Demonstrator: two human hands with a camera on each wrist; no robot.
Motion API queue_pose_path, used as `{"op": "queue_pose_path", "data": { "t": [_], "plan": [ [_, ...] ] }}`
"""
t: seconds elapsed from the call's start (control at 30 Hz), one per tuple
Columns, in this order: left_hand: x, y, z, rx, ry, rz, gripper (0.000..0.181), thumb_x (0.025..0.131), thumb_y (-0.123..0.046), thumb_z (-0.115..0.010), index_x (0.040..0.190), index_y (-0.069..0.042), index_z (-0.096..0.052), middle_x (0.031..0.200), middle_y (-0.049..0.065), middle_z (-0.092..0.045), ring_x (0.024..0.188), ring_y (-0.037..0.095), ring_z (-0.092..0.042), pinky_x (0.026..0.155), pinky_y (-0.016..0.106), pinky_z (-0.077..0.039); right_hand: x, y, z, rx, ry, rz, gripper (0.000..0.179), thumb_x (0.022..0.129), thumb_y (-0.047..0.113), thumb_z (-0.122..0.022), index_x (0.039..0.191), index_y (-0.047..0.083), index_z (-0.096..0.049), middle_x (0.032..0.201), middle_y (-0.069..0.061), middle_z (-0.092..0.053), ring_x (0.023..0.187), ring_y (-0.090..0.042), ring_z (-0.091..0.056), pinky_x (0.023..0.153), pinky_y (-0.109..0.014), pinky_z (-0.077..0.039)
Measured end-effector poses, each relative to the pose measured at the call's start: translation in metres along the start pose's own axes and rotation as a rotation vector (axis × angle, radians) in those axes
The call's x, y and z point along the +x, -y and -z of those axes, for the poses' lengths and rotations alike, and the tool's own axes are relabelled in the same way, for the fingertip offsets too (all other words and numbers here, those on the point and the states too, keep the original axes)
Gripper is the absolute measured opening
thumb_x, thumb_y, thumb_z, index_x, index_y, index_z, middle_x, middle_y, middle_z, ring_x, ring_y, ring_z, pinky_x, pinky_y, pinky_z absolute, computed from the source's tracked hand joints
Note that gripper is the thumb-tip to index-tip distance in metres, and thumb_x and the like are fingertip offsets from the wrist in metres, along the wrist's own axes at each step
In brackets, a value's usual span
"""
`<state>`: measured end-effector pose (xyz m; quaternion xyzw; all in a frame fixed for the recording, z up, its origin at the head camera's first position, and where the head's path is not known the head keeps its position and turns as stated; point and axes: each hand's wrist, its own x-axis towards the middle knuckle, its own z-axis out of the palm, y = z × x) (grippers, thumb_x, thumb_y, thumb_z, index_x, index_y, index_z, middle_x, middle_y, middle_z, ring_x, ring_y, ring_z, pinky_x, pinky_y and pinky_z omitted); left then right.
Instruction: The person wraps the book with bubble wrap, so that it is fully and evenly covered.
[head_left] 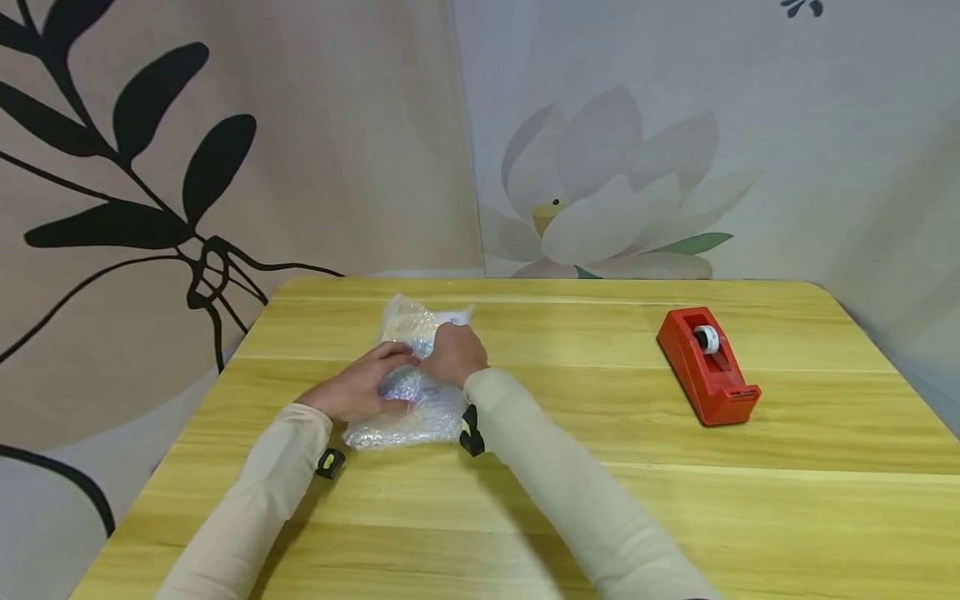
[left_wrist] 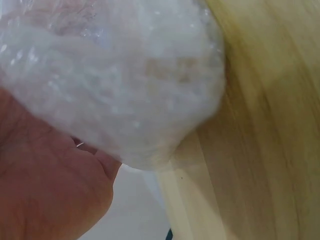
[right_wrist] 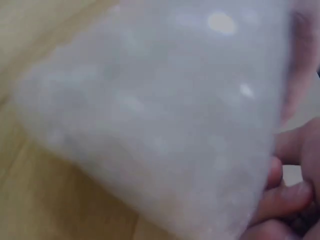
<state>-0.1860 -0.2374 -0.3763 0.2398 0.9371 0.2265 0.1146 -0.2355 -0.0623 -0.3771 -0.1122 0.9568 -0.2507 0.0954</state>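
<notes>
A bundle of clear bubble wrap (head_left: 423, 417) is between both hands at the left part of the table, with something bluish showing through the plastic. My left hand (head_left: 367, 387) holds its left side, thumb and fingers apart across the wrap. In the left wrist view the wrap hides most of that hand's fingers. On the far right part of the bundle, my right hand (head_left: 456, 354) grips the wrap with curled fingers. The right wrist view shows bent fingers (right_wrist: 287, 200) at the edge of the crinkled plastic; this view is blurred.
A red tape dispenser (head_left: 705, 371) with a small roll of tape (head_left: 707, 339) stands on the right of the wooden table (head_left: 825, 533). Behind the table's far edge hangs a cloth backdrop (head_left: 360, 150) printed with leaves and a flower.
</notes>
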Motion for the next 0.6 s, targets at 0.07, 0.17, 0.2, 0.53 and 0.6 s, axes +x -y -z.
{"op": "queue_pose_path", "data": {
  "t": [0.07,0.17,0.2,0.53,0.6],
  "plan": [
    [-0.001,0.000,0.000,0.014,0.011,-0.007,0.067,0.088,-0.023,-0.076,0.144,-0.001,-0.050,0.157,0.025,-0.034,0.145,0.046,-0.033,0.118,0.062,-0.033,0.001,-0.004,0.000,0.074,0.013,-0.026,0.029,0.083,0.028,-0.078,0.070,0.011,-0.057,0.072,-0.002,-0.059,0.069,-0.017,-0.054,0.055,-0.027,-0.042],
    [-0.002,0.000,0.001,0.016,0.022,0.004,0.068,0.088,-0.023,-0.076,0.146,-0.001,-0.048,0.158,0.024,-0.033,0.147,0.045,-0.031,0.119,0.061,-0.032,0.004,-0.009,0.001,0.159,0.018,-0.048,0.036,0.079,0.020,-0.078,0.060,0.015,-0.047,0.064,0.001,-0.050,0.065,-0.016,-0.048,0.053,-0.025,-0.039],
    [-0.002,0.000,0.001,0.020,0.022,0.003,0.068,0.088,-0.023,-0.076,0.146,-0.001,-0.048,0.158,0.024,-0.033,0.147,0.045,-0.031,0.119,0.061,-0.032,0.004,-0.010,0.001,0.180,0.019,-0.054,0.039,0.078,0.018,-0.077,0.058,0.015,-0.044,0.063,0.002,-0.047,0.064,-0.015,-0.046,0.053,-0.025,-0.038],
    [-0.002,-0.004,0.001,0.023,0.051,0.035,0.069,0.089,-0.025,-0.075,0.148,-0.004,-0.046,0.160,0.022,-0.031,0.148,0.044,-0.030,0.119,0.062,-0.030,0.001,-0.018,0.003,0.292,0.044,-0.029,0.044,0.077,0.009,-0.071,0.051,0.017,-0.038,0.050,0.006,-0.034,0.050,-0.011,-0.033,0.046,-0.023,-0.029],
    [-0.001,-0.007,0.000,0.034,0.060,0.052,0.068,0.090,-0.026,-0.074,0.148,-0.004,-0.046,0.161,0.021,-0.031,0.149,0.044,-0.029,0.120,0.061,-0.030,-0.003,-0.021,0.005,0.318,0.072,-0.001,0.040,0.081,0.009,-0.071,0.054,0.017,-0.042,0.053,0.006,-0.038,0.051,-0.011,-0.036,0.049,-0.023,-0.032]
  ]
}}
